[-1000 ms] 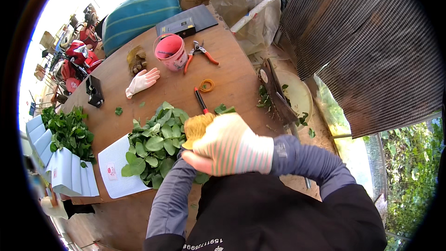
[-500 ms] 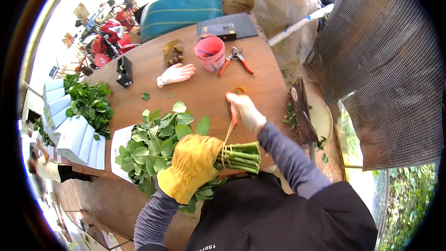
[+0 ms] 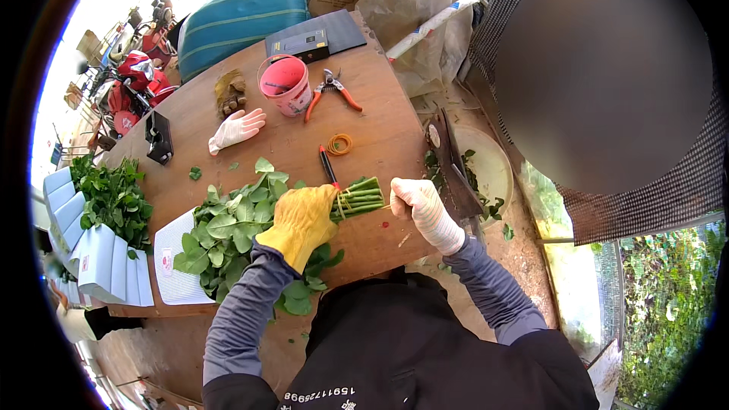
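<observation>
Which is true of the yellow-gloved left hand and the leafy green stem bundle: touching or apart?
Touching. The head view shows the left hand gripping the leafy green stem bundle, bare stems sticking out beyond it.

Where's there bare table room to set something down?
Bare wood runs from the rubber bands and pliers to the table's right edge. A smaller patch lies between the black holder and pale glove. It's crowded around the leafy bunch and left hand.
</observation>
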Action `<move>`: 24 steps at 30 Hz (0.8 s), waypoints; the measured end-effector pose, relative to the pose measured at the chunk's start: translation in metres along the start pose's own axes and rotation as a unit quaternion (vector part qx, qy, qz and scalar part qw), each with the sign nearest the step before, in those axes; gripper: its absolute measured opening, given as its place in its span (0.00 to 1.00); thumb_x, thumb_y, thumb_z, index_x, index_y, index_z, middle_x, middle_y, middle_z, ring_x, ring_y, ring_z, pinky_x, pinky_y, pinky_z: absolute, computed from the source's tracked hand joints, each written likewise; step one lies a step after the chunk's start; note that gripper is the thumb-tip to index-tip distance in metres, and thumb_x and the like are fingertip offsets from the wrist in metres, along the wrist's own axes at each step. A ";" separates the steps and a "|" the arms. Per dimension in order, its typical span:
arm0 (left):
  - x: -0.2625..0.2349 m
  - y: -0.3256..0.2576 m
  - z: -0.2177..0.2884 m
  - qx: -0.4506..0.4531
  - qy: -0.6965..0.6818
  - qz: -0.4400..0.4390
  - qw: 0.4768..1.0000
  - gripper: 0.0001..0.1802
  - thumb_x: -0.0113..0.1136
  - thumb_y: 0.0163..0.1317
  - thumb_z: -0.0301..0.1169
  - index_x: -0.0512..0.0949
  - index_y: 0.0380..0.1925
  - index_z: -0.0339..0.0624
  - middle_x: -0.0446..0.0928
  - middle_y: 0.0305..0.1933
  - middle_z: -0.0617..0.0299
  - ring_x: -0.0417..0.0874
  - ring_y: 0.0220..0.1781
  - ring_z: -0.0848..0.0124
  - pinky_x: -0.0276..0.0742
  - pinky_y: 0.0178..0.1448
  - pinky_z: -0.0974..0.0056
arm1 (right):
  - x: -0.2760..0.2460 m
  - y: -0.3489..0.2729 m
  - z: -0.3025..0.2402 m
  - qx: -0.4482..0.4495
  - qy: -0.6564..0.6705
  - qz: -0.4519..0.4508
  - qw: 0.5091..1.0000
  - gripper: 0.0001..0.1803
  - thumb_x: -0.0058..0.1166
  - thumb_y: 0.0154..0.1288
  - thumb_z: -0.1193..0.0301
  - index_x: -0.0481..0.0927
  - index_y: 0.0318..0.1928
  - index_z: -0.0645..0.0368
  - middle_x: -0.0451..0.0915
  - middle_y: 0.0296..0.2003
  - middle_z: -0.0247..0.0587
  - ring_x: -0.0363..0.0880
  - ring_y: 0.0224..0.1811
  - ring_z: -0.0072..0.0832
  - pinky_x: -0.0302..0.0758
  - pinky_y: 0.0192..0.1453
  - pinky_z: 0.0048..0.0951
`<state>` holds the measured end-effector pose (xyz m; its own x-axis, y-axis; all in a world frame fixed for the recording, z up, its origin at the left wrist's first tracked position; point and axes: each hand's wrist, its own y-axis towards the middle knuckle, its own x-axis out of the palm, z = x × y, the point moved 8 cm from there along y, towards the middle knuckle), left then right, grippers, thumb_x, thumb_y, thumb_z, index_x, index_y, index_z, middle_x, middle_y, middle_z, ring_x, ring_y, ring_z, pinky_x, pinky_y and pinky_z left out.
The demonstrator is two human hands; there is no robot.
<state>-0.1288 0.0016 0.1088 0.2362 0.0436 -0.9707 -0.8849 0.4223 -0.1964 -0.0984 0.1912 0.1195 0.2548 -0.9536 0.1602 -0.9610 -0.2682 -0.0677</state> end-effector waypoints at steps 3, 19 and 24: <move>-0.005 -0.018 0.003 0.018 -0.013 0.014 1.000 0.20 0.74 0.48 0.37 0.81 0.43 0.50 0.86 0.37 0.58 0.88 0.43 0.55 0.81 0.51 0.52 | 0.010 0.004 0.000 0.031 -0.023 -0.020 0.999 0.30 0.47 0.82 0.54 0.74 0.20 0.56 0.68 0.17 0.25 0.63 0.22 0.15 0.62 0.30 0.23; 0.003 -0.033 -0.003 -0.001 -0.031 0.024 0.999 0.20 0.75 0.47 0.36 0.82 0.42 0.49 0.86 0.36 0.55 0.88 0.43 0.52 0.81 0.50 0.50 | 0.033 0.000 -0.018 0.076 -0.180 -0.100 0.976 0.27 0.52 0.79 0.57 0.76 0.22 0.59 0.69 0.16 0.29 0.63 0.22 0.18 0.66 0.30 0.28; 0.006 -0.036 0.005 0.020 -0.016 0.037 0.999 0.18 0.74 0.50 0.36 0.82 0.41 0.49 0.87 0.34 0.56 0.89 0.41 0.54 0.81 0.47 0.50 | 0.042 0.017 -0.013 0.092 -0.152 -0.123 0.976 0.26 0.50 0.79 0.58 0.75 0.21 0.59 0.72 0.17 0.30 0.68 0.21 0.22 0.69 0.31 0.29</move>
<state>-0.0932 -0.0088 0.1109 0.1841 0.1052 -0.9773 -0.8835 0.4534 -0.1177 -0.1056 0.1481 0.1383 0.5219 -0.8465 -0.1049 -0.8387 -0.4868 -0.2439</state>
